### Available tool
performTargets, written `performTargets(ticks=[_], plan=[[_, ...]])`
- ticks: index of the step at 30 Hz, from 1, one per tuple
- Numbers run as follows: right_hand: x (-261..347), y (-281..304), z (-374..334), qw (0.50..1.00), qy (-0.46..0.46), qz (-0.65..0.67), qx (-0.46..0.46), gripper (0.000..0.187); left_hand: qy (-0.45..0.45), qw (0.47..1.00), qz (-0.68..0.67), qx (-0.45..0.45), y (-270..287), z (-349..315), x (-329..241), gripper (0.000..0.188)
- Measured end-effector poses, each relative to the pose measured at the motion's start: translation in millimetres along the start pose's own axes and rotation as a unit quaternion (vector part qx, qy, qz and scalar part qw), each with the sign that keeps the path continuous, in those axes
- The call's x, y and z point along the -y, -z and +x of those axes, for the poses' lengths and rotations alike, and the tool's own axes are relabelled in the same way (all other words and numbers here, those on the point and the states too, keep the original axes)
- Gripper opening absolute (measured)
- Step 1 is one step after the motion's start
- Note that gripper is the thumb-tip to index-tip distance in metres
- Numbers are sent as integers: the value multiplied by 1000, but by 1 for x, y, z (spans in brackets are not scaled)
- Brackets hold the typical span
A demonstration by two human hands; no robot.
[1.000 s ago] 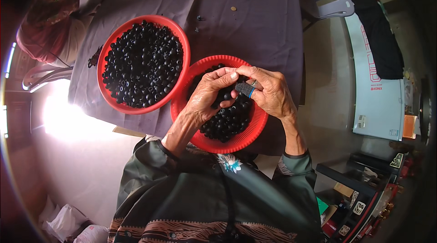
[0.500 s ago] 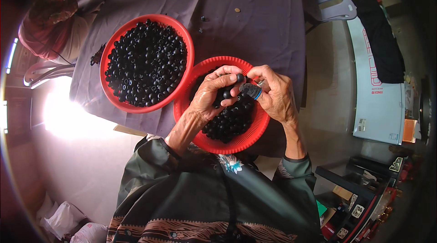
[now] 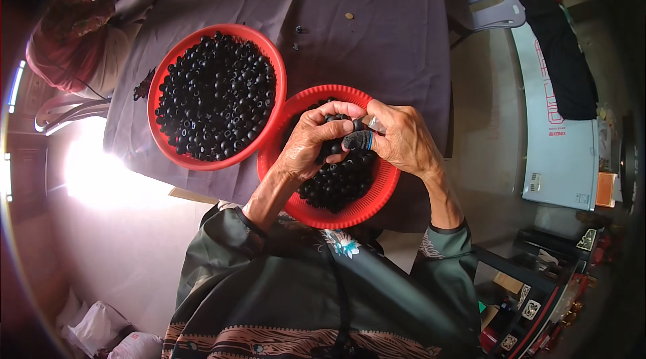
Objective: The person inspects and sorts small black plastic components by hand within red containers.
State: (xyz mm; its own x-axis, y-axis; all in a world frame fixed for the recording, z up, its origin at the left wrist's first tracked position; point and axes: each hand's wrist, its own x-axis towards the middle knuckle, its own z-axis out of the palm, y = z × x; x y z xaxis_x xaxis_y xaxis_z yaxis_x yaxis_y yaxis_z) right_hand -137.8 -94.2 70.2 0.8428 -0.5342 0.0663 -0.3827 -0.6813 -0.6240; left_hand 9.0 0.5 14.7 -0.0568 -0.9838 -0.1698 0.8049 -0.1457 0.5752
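Over a round red plastic basket (image 3: pixel 387 191) holding many small black round pieces, my two hands meet. My left hand (image 3: pixel 304 146) is closed, pinching one glossy black ball-shaped piece (image 3: pixel 357 125) between thumb and index finger, with more black pieces showing in its curled fingers. A dark knitted cover (image 3: pixel 358 139) with a blue edge sits on the thumb of my right hand (image 3: pixel 409 140). That thumb and index finger are drawn together against the pinched piece. Whether the right fingers grip the piece itself or something small is hidden. My palms sit above the basket's heap.
A second red basin (image 3: pixel 153 120), full of black hollow round pieces (image 3: pixel 215 96), stands left on the purple-grey tablecloth (image 3: pixel 383 36). A seated person (image 3: pixel 67 43) is at the far left. A grey chair (image 3: pixel 494 12) stands right of the table, a white appliance (image 3: pixel 558 150) beyond it.
My right hand has moved in to the left, its covered thumb turning toward my left hand's piece. My left hand stays nearly in place, still pinching a black piece.
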Motion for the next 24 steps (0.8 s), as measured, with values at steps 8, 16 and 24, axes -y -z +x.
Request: performTargets(ticks=[8,16,24], plan=[[9,-2,-3,991,67,72,-90,24,-1,1000,-28,-11,3,2,-1,17],[8,-2,-1,984,144,-53,-85,48,5,999,-36,-15,1,2,3,18],[2,-7,-2,985,99,78,-119,45,11,994,-104,-34,-2,3,9,17]])
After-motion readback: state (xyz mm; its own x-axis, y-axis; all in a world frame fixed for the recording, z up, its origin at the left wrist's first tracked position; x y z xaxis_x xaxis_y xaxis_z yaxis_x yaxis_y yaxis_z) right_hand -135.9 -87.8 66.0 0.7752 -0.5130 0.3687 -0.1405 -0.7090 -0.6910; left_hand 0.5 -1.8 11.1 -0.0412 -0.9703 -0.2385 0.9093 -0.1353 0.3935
